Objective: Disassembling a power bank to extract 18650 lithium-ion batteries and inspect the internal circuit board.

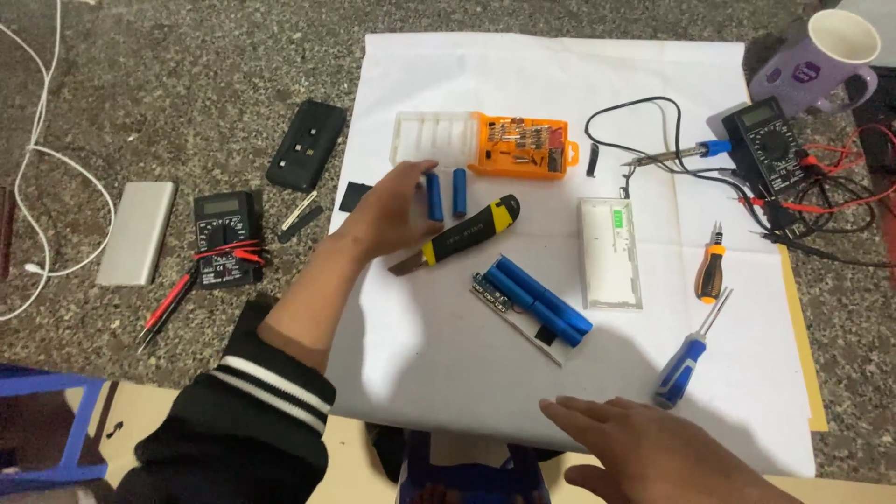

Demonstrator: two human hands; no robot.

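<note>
Left hand (387,210): reaches out over the white sheet (448,373), fingers loosely curled and parted, the fingertips (418,173) at a small blue battery (434,196). Whether the battery is pinched or only touched cannot be told from this view. The battery lies just at the hand's 3 o'clock, its long axis running 12 to 6. A second blue battery (459,192) lies parallel to it, just beside it on the 3 o'clock side, free of the hand.

Right hand (653,448): flat and open, palm down, holding nothing, resting near the sheet's lower edge. It is well apart from both batteries, which lie toward its 10 o'clock; the left hand is clearly the nearer.

Around the grip: a yellow and black knife (462,236) lies slantwise just at 5 o'clock of the left hand. At 1 o'clock sits an orange case (523,147) with a clear lid beside it. A pack of blue batteries (537,299) on a strip lies at 4 o'clock, with a white shell (609,254) beyond it. Two screwdrivers, orange (711,264) and blue (686,357), lie farther toward 3 o'clock. A meter (765,145) with leads sits far at 2 o'clock, another meter (226,238) at 9 o'clock on the stone floor.
</note>
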